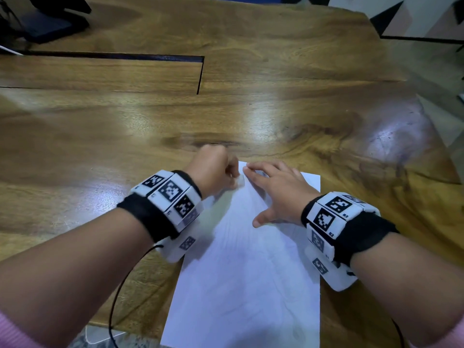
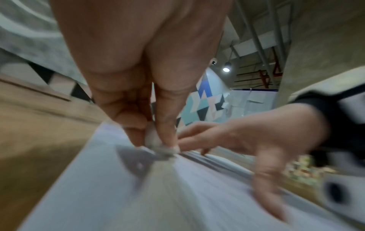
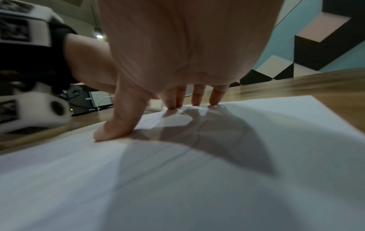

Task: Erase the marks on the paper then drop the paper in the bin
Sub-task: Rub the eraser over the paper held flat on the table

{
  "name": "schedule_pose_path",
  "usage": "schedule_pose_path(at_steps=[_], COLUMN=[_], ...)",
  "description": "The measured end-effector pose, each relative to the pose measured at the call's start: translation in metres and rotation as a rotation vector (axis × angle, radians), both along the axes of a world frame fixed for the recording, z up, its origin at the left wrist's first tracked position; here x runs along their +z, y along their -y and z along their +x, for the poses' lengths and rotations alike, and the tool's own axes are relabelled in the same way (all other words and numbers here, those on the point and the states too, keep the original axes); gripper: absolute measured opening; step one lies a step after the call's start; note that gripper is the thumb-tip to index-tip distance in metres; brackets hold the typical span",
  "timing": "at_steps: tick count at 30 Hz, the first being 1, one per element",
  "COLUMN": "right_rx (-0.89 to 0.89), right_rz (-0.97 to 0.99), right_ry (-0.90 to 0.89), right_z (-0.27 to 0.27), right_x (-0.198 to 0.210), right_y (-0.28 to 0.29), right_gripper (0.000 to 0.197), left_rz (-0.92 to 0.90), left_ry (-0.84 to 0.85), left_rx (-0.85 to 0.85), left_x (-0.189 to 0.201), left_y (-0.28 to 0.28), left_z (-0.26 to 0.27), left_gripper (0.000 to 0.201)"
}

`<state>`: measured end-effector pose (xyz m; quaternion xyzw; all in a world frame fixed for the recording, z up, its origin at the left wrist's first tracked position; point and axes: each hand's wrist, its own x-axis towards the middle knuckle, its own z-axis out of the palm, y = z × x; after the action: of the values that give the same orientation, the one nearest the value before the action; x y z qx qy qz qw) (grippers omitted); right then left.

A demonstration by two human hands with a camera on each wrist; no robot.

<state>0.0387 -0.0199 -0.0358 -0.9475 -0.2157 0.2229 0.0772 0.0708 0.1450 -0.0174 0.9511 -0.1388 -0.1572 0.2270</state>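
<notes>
A white sheet of paper (image 1: 246,272) lies on the wooden table (image 1: 125,136), reaching from the near edge toward the middle. My left hand (image 1: 218,169) pinches a small whitish eraser (image 2: 156,143) between thumb and fingers and presses it on the paper (image 2: 118,195) near its far left corner. My right hand (image 1: 278,189) lies flat on the far part of the sheet, fingers spread and straight. In the right wrist view the fingertips (image 3: 214,100) and thumb press on the paper (image 3: 197,187), and faint pencil lines (image 3: 183,152) run across it. No bin shows in any view.
A dark slot (image 1: 200,74) cuts into the tabletop at the far left. Dark equipment (image 1: 45,23) stands at the far left corner. A black cable (image 1: 118,292) hangs from my left wrist band over the near edge. The table's right edge (image 1: 442,136) drops to patterned floor.
</notes>
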Motion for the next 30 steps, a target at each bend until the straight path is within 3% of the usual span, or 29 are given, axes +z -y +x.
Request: schedule_pose_path(at_steps=[3, 8, 14, 20, 22, 26, 30], right_rx=[0.003, -0.003, 0.016, 0.012, 0.014, 0.024, 0.023], right_rz=[0.000, -0.002, -0.009, -0.004, -0.012, -0.024, -0.037], right_ry=[-0.003, -0.006, 0.001, 0.002, 0.002, 0.006, 0.008], right_z=[0.000, 0.000, 0.000, 0.001, 0.000, -0.001, 0.000], right_x=[0.000, 0.000, 0.000, -0.001, 0.000, 0.001, 0.001], right_y=[0.001, 0.000, 0.000, 0.000, 0.000, 0.000, -0.001], right_gripper=[0.111, 0.110, 0.111, 0.110, 0.110, 0.109, 0.110], left_rz=[0.025, 0.019, 0.048, -0.035, -0.003, 0.030, 0.058], left_ry=[-0.208, 0.065, -0.141, 0.078, 0.020, -0.278, 0.027], left_rx=[-0.135, 0.003, -0.178, 0.115, 0.059, -0.090, 0.058], left_x=[-0.001, 0.005, 0.000, 0.004, 0.005, 0.003, 0.004], left_y=[-0.003, 0.011, -0.005, 0.000, -0.004, -0.018, -0.011], left_z=[-0.010, 0.008, -0.036, 0.010, 0.001, -0.021, -0.002], left_gripper=[0.009, 0.010, 0.007, 0.007, 0.003, 0.010, 0.006])
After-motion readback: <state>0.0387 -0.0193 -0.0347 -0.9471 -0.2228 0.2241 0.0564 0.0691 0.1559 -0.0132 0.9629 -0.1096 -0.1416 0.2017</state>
